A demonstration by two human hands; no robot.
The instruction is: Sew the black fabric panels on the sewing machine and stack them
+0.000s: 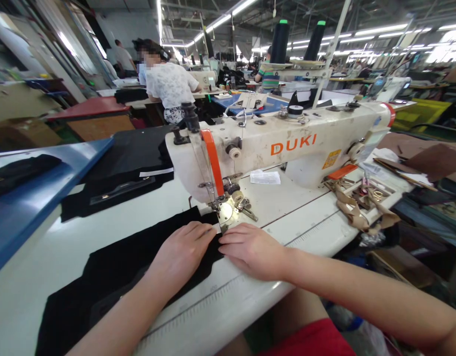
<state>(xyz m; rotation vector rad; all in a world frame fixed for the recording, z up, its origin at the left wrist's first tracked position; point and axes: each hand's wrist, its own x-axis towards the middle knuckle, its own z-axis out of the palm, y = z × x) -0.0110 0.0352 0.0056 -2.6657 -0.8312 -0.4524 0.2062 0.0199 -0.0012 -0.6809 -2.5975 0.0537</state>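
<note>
A black fabric piece (120, 254) lies on the sewing machine bed, its far right end by the needle area (221, 210). My left hand (181, 254) rests on that end, fingers together and bent down onto the cloth. A small white strip (216, 228) shows at its fingertips. My right hand (250, 249) is closed at the cloth's right edge, fingertips on the fabric and close to the left hand's. What lies under the fingers of both hands is hidden. The white sewing machine (257, 141) with an orange lever guard stands just beyond my hands.
Another black fabric piece (116, 190) with a white strip lies behind, on the left. A blue-edged surface (38, 198) borders the table. Right of the machine sits a tray (376, 198) with scissors and scraps. A white paper label (265, 177) lies on the bed. A co-worker (172, 81) sits farther back.
</note>
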